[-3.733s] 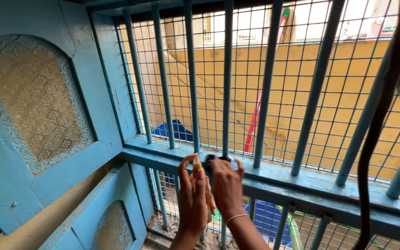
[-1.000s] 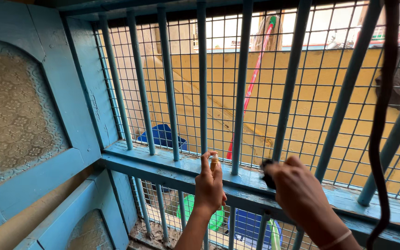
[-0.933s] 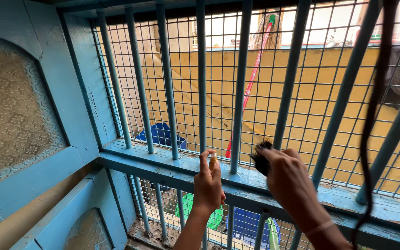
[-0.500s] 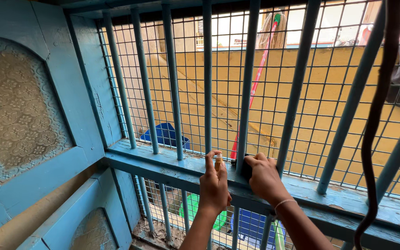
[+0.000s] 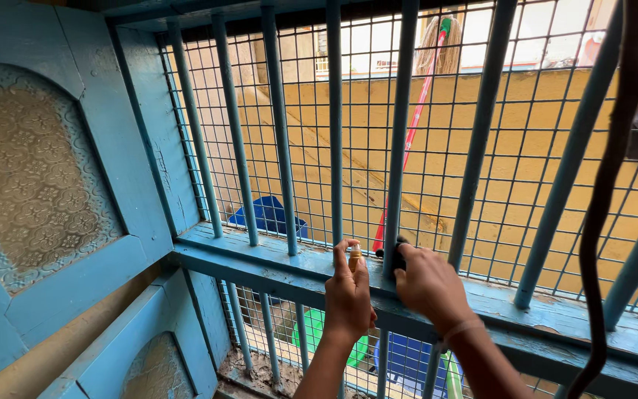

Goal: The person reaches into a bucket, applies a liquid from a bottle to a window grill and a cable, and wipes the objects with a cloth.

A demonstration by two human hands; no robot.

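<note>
Blue window frame [image 5: 275,255] with vertical round bars [image 5: 400,133] and a wire mesh [image 5: 311,125] behind them; a shutter with a patterned glass pane [image 5: 31,170] stands open at left. A horizontal sill rail [image 5: 555,314], its paint chipped, crosses the lower half. Outside: a yellow wall [image 5: 526,140], a red-handled mop [image 5: 415,125], a blue tub [image 5: 267,216]. A dark cord [image 5: 607,192] hangs at right.

The left hand [image 5: 350,295], arm raised from below, is wrapped around a small amber spray bottle [image 5: 354,256], held upright just above the sill rail, the forefinger curled over its top. The right hand [image 5: 430,284], with a thin band at the wrist, presses a dark cloth [image 5: 397,255] against the foot of one bar, fingers closed on it; only an edge of the cloth shows.
</note>
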